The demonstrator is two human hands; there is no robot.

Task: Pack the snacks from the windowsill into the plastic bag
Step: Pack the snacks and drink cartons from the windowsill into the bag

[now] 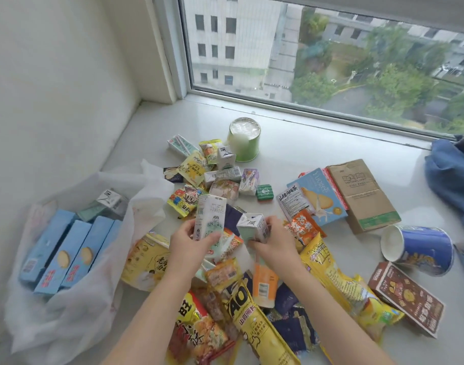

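You face a white windowsill in a white-walled corner, with a window looking down on buildings and trees. Snacks lie scattered across the sill. The plastic bag sits open at your left, holding blue boxes. Your left hand grips an upright drink carton; your right hand, just beside it, clamps a smaller carton.

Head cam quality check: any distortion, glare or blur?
Head view: wide-angle bend curves the window frame; soft daylight, weak shadows on the sill; white glare on the green tub lid; both hands and cartons fairly sharp.
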